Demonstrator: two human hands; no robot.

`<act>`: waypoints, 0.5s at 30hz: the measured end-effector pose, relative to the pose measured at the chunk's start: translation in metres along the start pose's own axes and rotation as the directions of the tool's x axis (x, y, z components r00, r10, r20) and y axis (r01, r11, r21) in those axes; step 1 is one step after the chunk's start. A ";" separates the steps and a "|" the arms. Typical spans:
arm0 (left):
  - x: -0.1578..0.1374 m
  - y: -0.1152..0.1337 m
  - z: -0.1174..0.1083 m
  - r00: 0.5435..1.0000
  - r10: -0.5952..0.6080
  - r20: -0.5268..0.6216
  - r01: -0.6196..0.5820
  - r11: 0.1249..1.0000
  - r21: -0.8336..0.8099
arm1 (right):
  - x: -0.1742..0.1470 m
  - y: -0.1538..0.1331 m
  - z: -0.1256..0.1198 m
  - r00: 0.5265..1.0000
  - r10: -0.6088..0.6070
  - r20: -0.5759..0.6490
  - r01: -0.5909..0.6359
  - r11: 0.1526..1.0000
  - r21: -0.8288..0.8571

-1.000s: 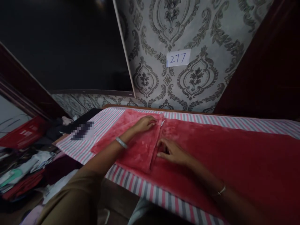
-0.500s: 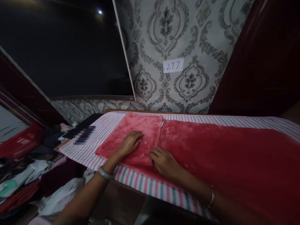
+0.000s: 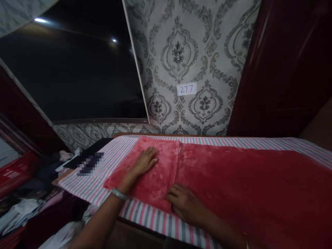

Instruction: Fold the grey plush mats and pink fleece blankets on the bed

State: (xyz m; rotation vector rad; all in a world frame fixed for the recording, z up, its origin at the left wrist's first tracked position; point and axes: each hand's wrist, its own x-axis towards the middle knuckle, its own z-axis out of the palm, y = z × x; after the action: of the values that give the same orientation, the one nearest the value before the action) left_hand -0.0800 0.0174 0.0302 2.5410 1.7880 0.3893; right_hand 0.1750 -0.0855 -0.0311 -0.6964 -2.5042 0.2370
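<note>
A plush red blanket (image 3: 241,186) lies spread across a striped cloth, its left end folded over into a lighter-looking panel (image 3: 158,173). A small white tag (image 3: 179,150) shows at the fold's far right edge. My left hand (image 3: 145,161) rests flat on the folded panel with its fingers stretched out; a pale bangle circles that wrist. At the near right corner of the panel, my right hand (image 3: 185,204) has its fingers curled on the blanket's edge, the thumb mostly hidden. Pink, grey and white stripes mark the cloth (image 3: 155,214) beneath.
Behind the table stands a patterned wall with a paper (image 3: 186,89) reading 277. A large dark screen (image 3: 77,76) hangs at the left. A black flat object (image 3: 95,148) and a pixelated patch lie at the table's left end. Clothes and bags (image 3: 23,211) are heaped below left.
The view has tilted up, so the table sits lower in the picture. My right hand has slid along the fold edge toward the near side; my left hand is a little farther up the panel.
</note>
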 end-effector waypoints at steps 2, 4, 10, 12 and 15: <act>0.018 -0.008 0.001 0.985 -0.158 0.067 0.152 0.984 0.090 | -0.001 -0.001 -0.001 0.999 0.041 0.019 -0.042 0.999 0.025; 0.030 -0.016 0.006 0.951 -0.289 0.111 0.269 0.949 0.163 | -0.002 -0.002 -0.001 0.997 0.076 0.025 -0.077 0.995 0.063; 0.037 -0.025 0.013 0.923 -0.351 0.158 0.319 0.927 0.198 | -0.002 0.000 -0.014 0.996 0.090 0.017 -0.091 0.981 0.169; 0.043 -0.017 0.008 0.917 -0.363 0.165 0.337 0.926 0.168 | -0.001 0.009 -0.031 0.988 0.150 -0.029 -0.143 0.975 0.170; 0.061 0.015 0.003 0.948 -0.294 0.122 0.277 0.951 0.140 | -0.003 0.037 -0.064 0.928 0.347 -0.133 -0.339 0.938 0.078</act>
State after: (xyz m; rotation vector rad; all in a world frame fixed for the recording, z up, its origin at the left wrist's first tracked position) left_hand -0.0456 0.0692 0.0413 2.2596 2.1393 0.0925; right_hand 0.2274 -0.0537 0.0103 -1.0893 -2.2178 0.3633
